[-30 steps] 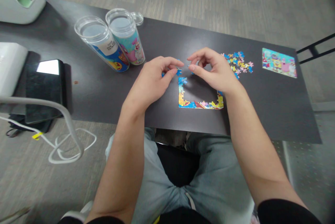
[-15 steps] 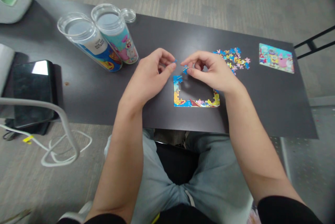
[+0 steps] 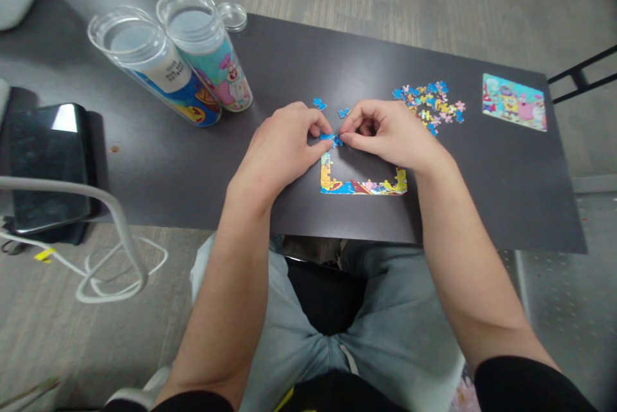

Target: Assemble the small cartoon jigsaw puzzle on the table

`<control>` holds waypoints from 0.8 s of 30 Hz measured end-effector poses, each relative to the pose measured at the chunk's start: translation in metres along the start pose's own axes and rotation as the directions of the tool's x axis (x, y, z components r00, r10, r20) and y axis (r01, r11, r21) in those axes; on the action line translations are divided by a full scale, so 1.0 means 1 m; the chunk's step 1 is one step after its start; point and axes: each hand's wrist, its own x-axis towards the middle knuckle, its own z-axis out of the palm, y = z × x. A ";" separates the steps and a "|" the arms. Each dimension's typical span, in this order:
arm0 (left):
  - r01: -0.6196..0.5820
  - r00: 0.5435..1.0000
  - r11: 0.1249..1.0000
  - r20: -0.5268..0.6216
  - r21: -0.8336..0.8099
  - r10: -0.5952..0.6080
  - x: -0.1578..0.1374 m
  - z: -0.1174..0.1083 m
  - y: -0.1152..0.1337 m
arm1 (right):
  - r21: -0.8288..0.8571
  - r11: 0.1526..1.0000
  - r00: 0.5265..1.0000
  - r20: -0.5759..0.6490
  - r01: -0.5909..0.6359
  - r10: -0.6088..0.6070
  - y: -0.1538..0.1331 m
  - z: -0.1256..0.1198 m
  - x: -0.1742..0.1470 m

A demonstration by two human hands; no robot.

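Observation:
A partly joined jigsaw border (image 3: 344, 188) lies on the table in front of me, with its left side, bottom edge and lower right corner showing. My left hand (image 3: 292, 152) has thumb and index finger closed about the blue corner piece (image 3: 326, 137) at its upper left. Between the thumb and index finger of my right hand (image 3: 385, 132) is a blue puzzle piece (image 3: 337, 140), against the corner piece; fingertips partly cover the join. Just beyond the hands lie two loose blue pieces, one farther left (image 3: 319, 103) and another (image 3: 344, 113) near my right fingers.
A pile of loose puzzle pieces (image 3: 434, 103) lies beyond my right hand. Farther right is a picture card (image 3: 515, 102). Two clear-topped tubes (image 3: 154, 65) (image 3: 207, 45) and a round clear lid (image 3: 232, 17) stand at left. A black device (image 3: 51, 164) sits at far left.
Both hands have come down to the border's upper left corner. The right hand has brought its piece against the corner piece, where the left fingers now rest. Two loose pieces show beyond them.

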 end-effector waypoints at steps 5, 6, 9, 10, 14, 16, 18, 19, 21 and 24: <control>0.003 1.000 1.000 0.001 -0.001 -0.003 0.001 0.001 -0.001 | -0.032 0.999 1.000 -0.012 0.020 -0.021 -0.002 0.001 0.002; 0.006 1.000 1.000 0.002 0.001 -0.006 0.001 0.001 -0.001 | -0.043 0.999 1.000 -0.012 0.021 -0.021 -0.001 0.001 0.002; 0.017 1.000 1.000 0.006 -0.002 -0.017 0.000 0.000 0.000 | -0.062 0.998 0.999 -0.040 -0.007 0.005 0.003 -0.003 0.001; 0.021 1.000 1.000 0.006 -0.003 -0.021 0.000 -0.001 0.001 | -0.058 0.998 0.998 -0.065 -0.017 0.013 0.004 -0.005 0.000; 0.024 1.000 1.000 0.015 -0.004 -0.024 -0.002 -0.004 0.002 | -0.062 0.998 0.996 -0.092 -0.023 0.017 0.008 -0.011 -0.002; 0.014 1.000 1.000 0.015 -0.004 -0.014 -0.002 -0.004 0.001 | -0.070 0.997 0.998 -0.055 -0.013 0.009 0.007 -0.011 -0.002; -0.003 1.000 1.000 0.005 -0.003 0.003 -0.001 -0.002 -0.001 | -0.076 0.997 1.000 -0.021 0.003 -0.005 0.006 -0.010 0.000; -0.012 1.000 1.000 0.000 0.000 0.012 -0.001 -0.001 -0.002 | -0.080 0.997 1.000 -0.007 0.013 -0.014 0.006 -0.009 0.000; -0.024 1.000 1.000 -0.005 0.007 0.024 0.000 0.001 -0.003 | -0.086 0.996 0.999 0.008 0.036 -0.035 0.007 -0.008 0.002; -0.020 1.000 1.000 0.001 0.006 0.020 0.000 0.003 -0.002 | -0.077 0.992 0.995 0.017 0.097 -0.096 0.012 -0.012 0.002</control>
